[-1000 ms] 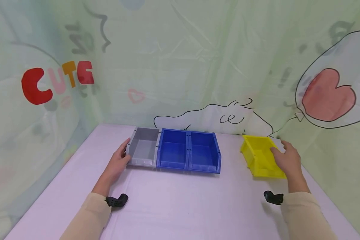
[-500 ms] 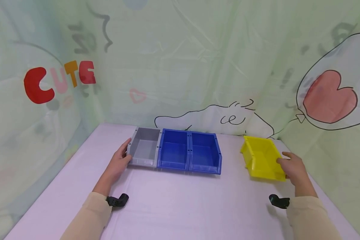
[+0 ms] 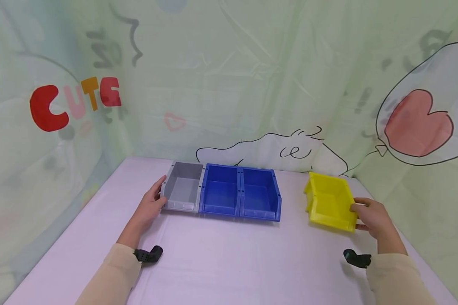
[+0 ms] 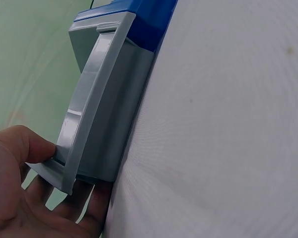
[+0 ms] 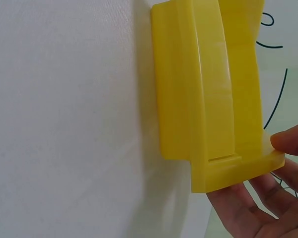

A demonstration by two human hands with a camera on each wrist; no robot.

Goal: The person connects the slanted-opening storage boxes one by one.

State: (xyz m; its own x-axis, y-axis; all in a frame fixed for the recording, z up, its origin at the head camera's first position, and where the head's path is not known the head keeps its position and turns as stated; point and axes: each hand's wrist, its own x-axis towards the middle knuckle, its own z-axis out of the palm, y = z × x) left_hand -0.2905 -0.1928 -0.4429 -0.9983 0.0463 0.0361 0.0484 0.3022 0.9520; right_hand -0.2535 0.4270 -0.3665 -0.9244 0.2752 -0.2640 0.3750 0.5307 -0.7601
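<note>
My left hand (image 3: 149, 208) grips the left side wall of a grey plastic storage bin (image 3: 182, 189). In the left wrist view its thumb presses on the rim and the other fingers lie along the outer side. Two blue bins, one (image 3: 220, 190) beside the grey bin and another (image 3: 258, 194) at the right, complete a side-by-side row. Well to the right, my right hand (image 3: 375, 217) holds a yellow bin (image 3: 331, 202) by its right wall. The right wrist view shows the thumb over the rim and fingers outside; a gap and shadow separate this bin (image 5: 176, 94) from the tabletop.
All the bins stand toward the back of a table (image 3: 229, 262) with a pale cloth. A printed curtain (image 3: 229, 93) encloses the back and both sides. Black wrist cameras, a left one (image 3: 149, 255) and a right one (image 3: 356, 258), sit at the sleeves.
My right hand has shifted from over the yellow bin's interior to its right wall. The yellow bin has turned and come slightly left and nearer. My left hand stays on the grey bin.
</note>
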